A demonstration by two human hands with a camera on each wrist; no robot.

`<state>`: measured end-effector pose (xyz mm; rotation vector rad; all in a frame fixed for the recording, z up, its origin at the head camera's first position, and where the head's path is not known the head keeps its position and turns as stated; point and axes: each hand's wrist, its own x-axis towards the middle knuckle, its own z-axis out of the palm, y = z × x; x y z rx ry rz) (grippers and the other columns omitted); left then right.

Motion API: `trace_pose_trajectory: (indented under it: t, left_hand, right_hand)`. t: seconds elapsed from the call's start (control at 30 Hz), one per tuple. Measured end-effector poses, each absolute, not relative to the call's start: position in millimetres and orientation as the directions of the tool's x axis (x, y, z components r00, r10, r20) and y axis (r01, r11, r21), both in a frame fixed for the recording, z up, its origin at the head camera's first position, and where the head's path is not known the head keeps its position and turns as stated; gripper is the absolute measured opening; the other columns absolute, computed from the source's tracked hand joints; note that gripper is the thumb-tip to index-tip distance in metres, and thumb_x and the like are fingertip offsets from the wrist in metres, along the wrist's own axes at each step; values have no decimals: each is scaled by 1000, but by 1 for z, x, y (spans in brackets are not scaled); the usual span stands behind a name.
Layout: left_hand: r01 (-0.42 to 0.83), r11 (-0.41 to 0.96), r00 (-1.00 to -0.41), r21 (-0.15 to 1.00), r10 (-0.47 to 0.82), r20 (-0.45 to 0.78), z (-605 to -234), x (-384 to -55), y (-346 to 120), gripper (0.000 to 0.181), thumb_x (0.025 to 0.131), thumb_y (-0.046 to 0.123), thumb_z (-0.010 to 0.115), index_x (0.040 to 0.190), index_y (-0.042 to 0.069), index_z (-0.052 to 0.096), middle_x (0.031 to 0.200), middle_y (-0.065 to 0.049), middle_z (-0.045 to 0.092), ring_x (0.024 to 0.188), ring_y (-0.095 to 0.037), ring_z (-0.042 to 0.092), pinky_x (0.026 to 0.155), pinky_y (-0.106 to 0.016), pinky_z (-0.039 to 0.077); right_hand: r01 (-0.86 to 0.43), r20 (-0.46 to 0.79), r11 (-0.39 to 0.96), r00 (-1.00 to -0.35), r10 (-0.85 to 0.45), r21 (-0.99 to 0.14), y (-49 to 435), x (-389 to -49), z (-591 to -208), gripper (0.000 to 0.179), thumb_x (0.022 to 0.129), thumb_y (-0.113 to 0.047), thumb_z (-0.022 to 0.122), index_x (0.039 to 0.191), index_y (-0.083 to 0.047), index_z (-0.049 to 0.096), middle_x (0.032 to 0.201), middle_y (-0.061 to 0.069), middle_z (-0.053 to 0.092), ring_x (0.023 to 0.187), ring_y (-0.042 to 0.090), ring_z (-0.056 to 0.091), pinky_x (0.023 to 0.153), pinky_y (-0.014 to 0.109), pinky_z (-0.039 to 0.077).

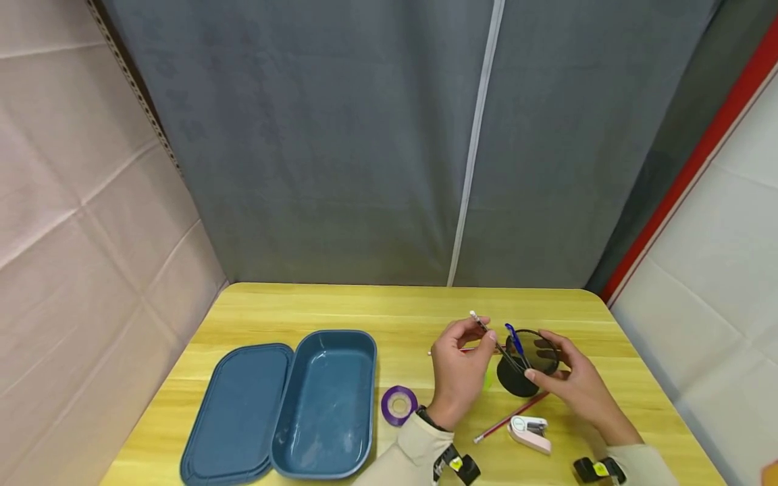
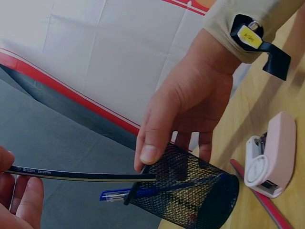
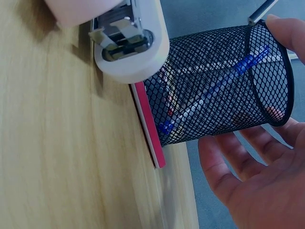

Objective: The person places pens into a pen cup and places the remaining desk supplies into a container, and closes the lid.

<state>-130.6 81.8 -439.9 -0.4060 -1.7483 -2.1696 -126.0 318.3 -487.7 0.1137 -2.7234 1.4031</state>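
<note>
There's the worktop (image 1: 419,307), with the blue tub (image 1: 325,401) and its lid (image 1: 246,401) side by side toward the near left corner, the lid off, presumably to leave the inside within reach. Mesh cup (image 1: 515,382) now, over toward the right edge, roughly upright! Below it, the pink-and-white stapler (image 1: 530,434) sits nearer the front edge; purple tape (image 1: 386,407) lies just beside the tub; a red pencil (image 1: 504,421) slants by the cup's base. A blue pen (image 1: 515,341) leans inside. The right hand (image 1: 577,385) grips the cup, thumb at the rim, fingers parted round the side, likely steadying it (sensible, it looks light). The left hand (image 1: 460,368) pinches a dark pencil (image 2: 76,174) tightly between thumb and fingers, lower end at the mouth.
</note>
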Motion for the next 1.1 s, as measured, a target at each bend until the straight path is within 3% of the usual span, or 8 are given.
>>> trace_pose_trajectory:
  t: [0.13, 0.37, 0.5, 0.7, 0.97, 1.1]
  left_hand:
    - [423, -171, -906, 890, -84, 414, -436, -134, 81, 17, 97, 14, 76, 115, 10, 77, 107, -11, 74, 94, -13, 75, 76, -30, 65]
    - [458, -174, -889, 872, -111, 445, -432, -139, 84, 20, 98, 16, 76, 116, 7, 75, 105, -18, 76, 94, -16, 76, 76, -29, 64]
    - [466, -180, -884, 866, -114, 453, -433, -140, 87, 19, 98, 15, 76, 115, 6, 75, 104, -15, 77, 94, -17, 77, 76, -31, 65]
    - [385, -188, -923, 903, -79, 377, -443, -140, 90, 17, 96, 12, 79, 111, 7, 78, 107, -14, 79, 96, -18, 78, 78, -27, 65]
    - [266, -200, -964, 943, -53, 261, -455, -142, 89, 18, 93, 7, 80, 111, 9, 81, 104, -9, 81, 89, -36, 80, 75, -25, 64]
    - [227, -137, -974, 964, -24, 225, -461, -143, 88, 18, 98, 12, 76, 116, 12, 81, 106, -8, 81, 88, -31, 80, 72, -22, 63]
  right_hand:
    - [-100, 101, 571, -994, -29, -815, 317, -126, -488, 83, 95, -30, 82, 162, -11, 37, 148, 22, 56, 113, -9, 53, 81, 20, 56]
    - [-118, 121, 560, -992, -32, -820, 318, -126, -488, 83, 94, -27, 83, 162, -11, 38, 149, 22, 56, 113, -12, 52, 81, 20, 56]
    - [-118, 123, 562, -992, -29, -819, 318, -126, -489, 83, 94, -27, 83, 162, -11, 38, 149, 21, 56, 114, -12, 52, 82, 19, 56]
    - [-113, 116, 570, -993, -32, -814, 318, -126, -491, 83, 94, -27, 84, 162, -12, 38, 149, 20, 56, 111, 1, 59, 83, 18, 56]
    - [-115, 120, 575, -992, -29, -810, 318, -126, -491, 84, 94, -28, 83, 162, -12, 38, 150, 21, 56, 113, 0, 59, 83, 19, 56]
    - [-121, 124, 566, -992, -34, -815, 318, -126, -491, 83, 94, -27, 83, 162, -12, 38, 150, 20, 56, 113, -1, 59, 83, 19, 56]
